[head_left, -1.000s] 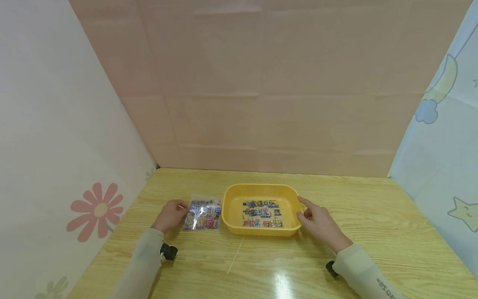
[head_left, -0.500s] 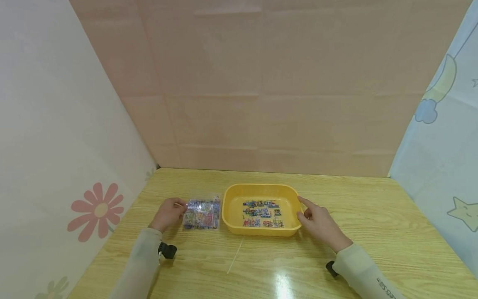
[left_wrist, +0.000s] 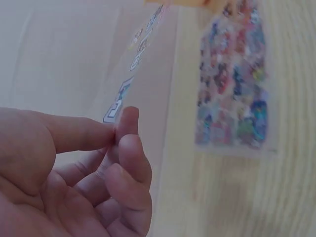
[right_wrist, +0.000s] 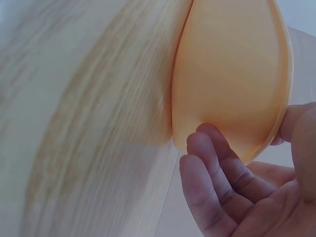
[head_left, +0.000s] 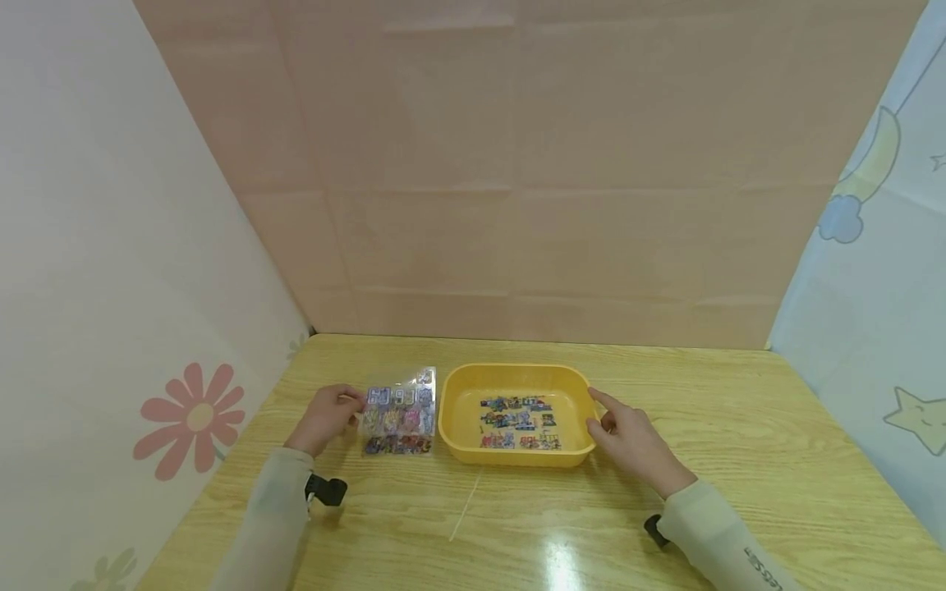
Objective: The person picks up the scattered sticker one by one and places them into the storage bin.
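My left hand pinches a clear printed sticker sheet by its left edge, between thumb and fingertips. That sheet is raised and tilted; in the left wrist view it shows nearly edge-on. Beneath it, on the table, lies another colourful sticker sheet, partly covered in the head view. To the right stands a yellow plastic basin with printed stickers at its bottom. At the basin's right end my right hand holds the rim, with a digit over it and other fingers by the outer wall.
The wooden table stretches around the basin and runs back to a pinkish-beige wall covering. White patterned side panels border it left and right. A thin pale line marks the tabletop before the basin.
My left hand has shifted slightly left and back, lifting the upper sticker sheet off the one below, whose lower part now shows. My right hand and the basin have stayed put.
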`<state>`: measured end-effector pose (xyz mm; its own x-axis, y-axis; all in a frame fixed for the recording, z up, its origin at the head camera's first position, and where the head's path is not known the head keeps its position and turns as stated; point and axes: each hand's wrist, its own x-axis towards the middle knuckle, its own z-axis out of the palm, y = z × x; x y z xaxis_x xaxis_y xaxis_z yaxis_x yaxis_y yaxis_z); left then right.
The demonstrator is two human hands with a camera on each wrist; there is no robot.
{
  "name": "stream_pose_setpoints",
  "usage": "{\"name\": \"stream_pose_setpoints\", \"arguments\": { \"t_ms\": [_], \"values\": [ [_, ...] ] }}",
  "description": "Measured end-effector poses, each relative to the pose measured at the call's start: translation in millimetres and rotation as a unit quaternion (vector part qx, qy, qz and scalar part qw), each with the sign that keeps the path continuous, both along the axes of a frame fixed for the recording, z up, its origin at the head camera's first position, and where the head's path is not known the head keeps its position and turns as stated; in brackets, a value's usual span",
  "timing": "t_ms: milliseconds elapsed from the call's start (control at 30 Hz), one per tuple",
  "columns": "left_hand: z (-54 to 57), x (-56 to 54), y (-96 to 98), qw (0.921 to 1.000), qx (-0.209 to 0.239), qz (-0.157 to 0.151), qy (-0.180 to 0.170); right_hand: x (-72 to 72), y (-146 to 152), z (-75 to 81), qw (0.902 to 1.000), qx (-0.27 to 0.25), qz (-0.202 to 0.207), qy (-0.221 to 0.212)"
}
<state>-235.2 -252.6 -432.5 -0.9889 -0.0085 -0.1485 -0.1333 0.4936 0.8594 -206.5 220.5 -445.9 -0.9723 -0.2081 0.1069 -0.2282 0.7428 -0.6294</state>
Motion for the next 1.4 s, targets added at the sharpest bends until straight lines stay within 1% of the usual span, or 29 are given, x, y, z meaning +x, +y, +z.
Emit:
{"name": "stream_pose_setpoints", "arguments": {
  "t_ms": [67, 233, 300, 433, 633, 767, 933, 1133, 1200, 1400],
  "values": [
    [3.7, -0.9, 0.3, 1.0, 0.005, -0.003, 0.002, 0.1, 0.1, 0.6, 1.0, 0.0, 0.001, 0.002],
    [17.4, -0.1, 0.8, 0.9999, 0.007, 0.0, 0.009, 0.3, -0.3, 1.6, 1.0, -0.002, 0.004, 0.006],
    [22.1, 0.3, 0.3, 0.9998, 0.018, 0.004, 0.009, 0.1, -0.8, 1.9, 1.0, -0.003, 0.003, 0.003],
    [31.7, 1.5, 2.9, 0.9993, 0.036, 0.0, 0.011, 0.2, -1.3, 2.7, 1.0, -0.004, 0.001, -0.004],
    [44.6, 0.1, 17.5, 0.9989, 0.039, -0.016, 0.019, -0.3, -0.8, 2.4, 1.0, -0.001, 0.002, -0.002],
    [50.2, -1.7, 29.7, 0.999, 0.033, -0.022, 0.019, -0.2, -0.2, 1.5, 1.0, -0.002, 0.005, 0.0],
    [53.6, -4.5, 46.3, 0.9989, 0.024, -0.036, 0.02, 0.4, -0.1, 3.0, 1.0, -0.005, 0.003, 0.005],
    [54.2, -5.6, 67.9, 0.9987, 0.003, -0.048, 0.016, 1.7, -0.5, 3.8, 0.9999, -0.009, 0.005, 0.004],
    [53.1, -6.2, 74.9, 0.9984, -0.005, -0.054, 0.017, 1.7, -0.5, 3.4, 1.0, -0.006, 0.005, 0.006],
    [46.2, -7.7, 94.6, 0.9976, -0.01, -0.068, 0.007, 1.8, -0.9, 0.8, 0.9999, -0.004, 0.005, 0.009]
  ]
}}
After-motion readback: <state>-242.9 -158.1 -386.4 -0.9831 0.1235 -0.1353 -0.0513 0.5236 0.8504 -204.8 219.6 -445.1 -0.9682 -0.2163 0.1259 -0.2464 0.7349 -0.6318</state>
